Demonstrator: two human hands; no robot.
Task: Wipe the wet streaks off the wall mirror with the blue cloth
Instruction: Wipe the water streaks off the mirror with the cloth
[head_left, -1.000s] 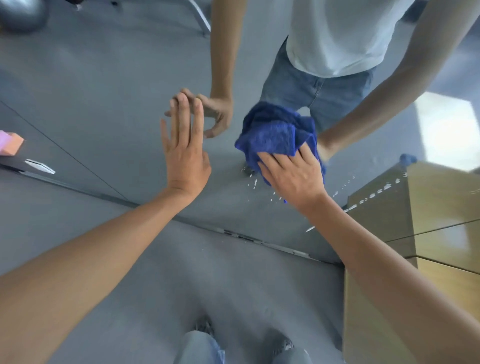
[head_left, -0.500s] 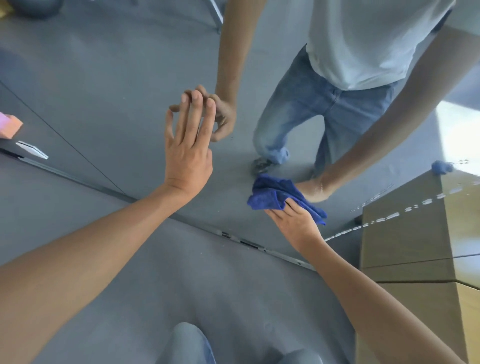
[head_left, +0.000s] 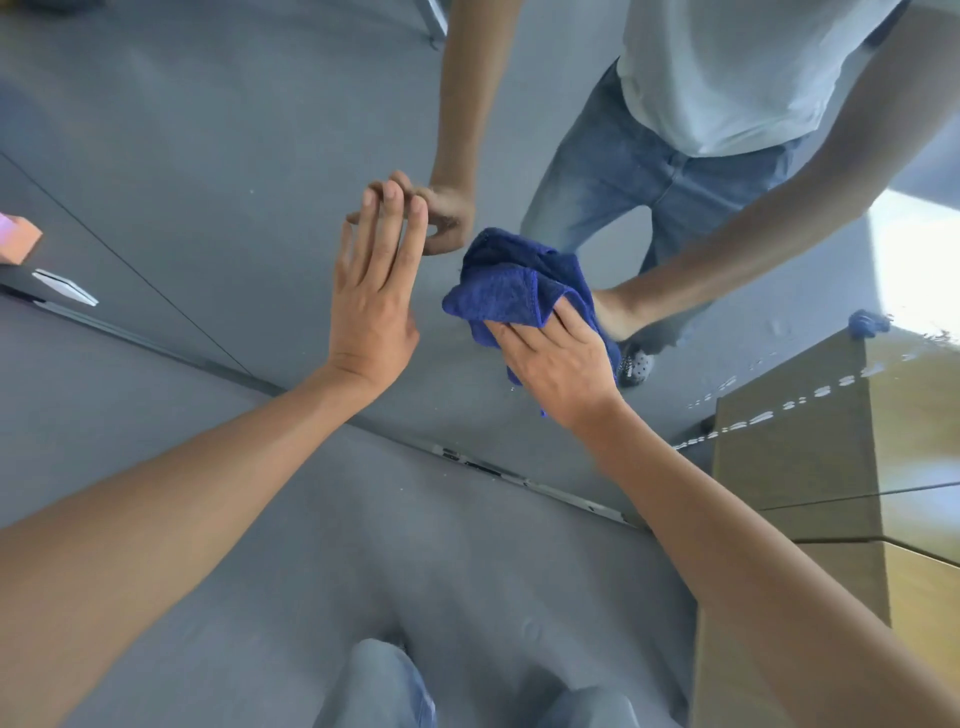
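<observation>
The wall mirror (head_left: 218, 171) fills the upper half of the view, and its bottom edge runs diagonally along the grey floor. My right hand (head_left: 556, 364) presses the bunched blue cloth (head_left: 514, 291) flat against the glass just above that edge. My left hand (head_left: 374, 296) rests on the mirror to the left of the cloth, fingers straight and together, holding nothing. A dotted line of wet droplets (head_left: 769, 410) stays on the glass at the right, over the reflected cabinet. The mirror reflects both arms, a white shirt and jeans.
A wooden cabinet (head_left: 810, 623) stands against the mirror at the right, close to my right forearm. My knees (head_left: 384, 686) show at the bottom. A pink-orange block (head_left: 18, 236) and a white card (head_left: 65, 286) appear at the far left. A small blue thing (head_left: 867, 322) sits on the reflected cabinet.
My right hand carried the cloth down to the mirror's bottom edge, then back up and to the left. The droplets below the cloth's first position are gone. My left hand stayed on the glass.
</observation>
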